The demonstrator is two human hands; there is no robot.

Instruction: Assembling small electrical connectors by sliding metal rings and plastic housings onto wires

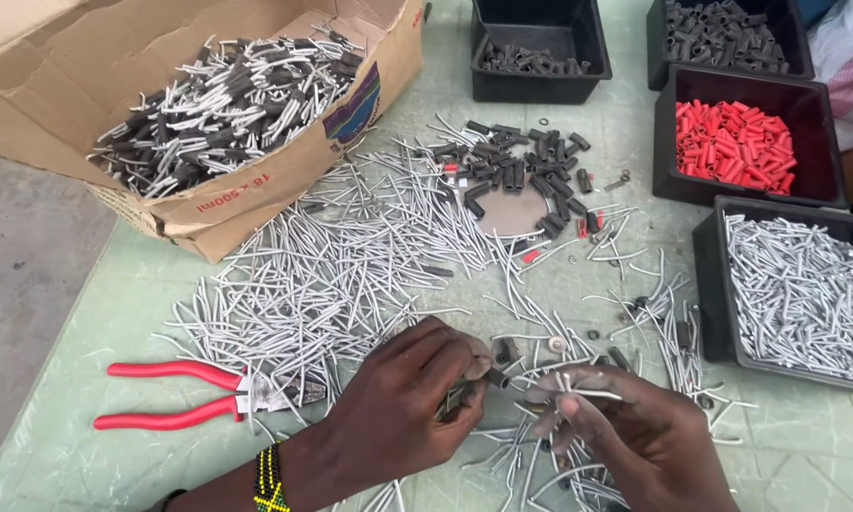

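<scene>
Head view: both hands work just above the near edge of the bench (57, 446), close together so the parts meet between them. The left hand (403, 398) has its fingers pressed together, pinching a short dark sleeve (496, 377) at the fingertips with its open end turned toward the other hand. The right hand (626, 427) pinches a small bundle of grey wire pieces (583, 384) between thumb and forefinger, their ends pointing at the sleeve, which suits feeding one into the other. Loose grey wire pieces (322, 275) lie spread across the middle of the bench within easy reach, with a cluster of dark sleeves (517, 171) beyond them. Red-handled pliers (199, 393) rest near the left edge, just beside the left wrist. A cardboard box (256, 190) of sleeved wires stands at the far left corner. Along the right edge, black bins keep stock sorted: grey wires (806, 294), red sleeves (735, 142), and dark sleeves (531, 57).
</scene>
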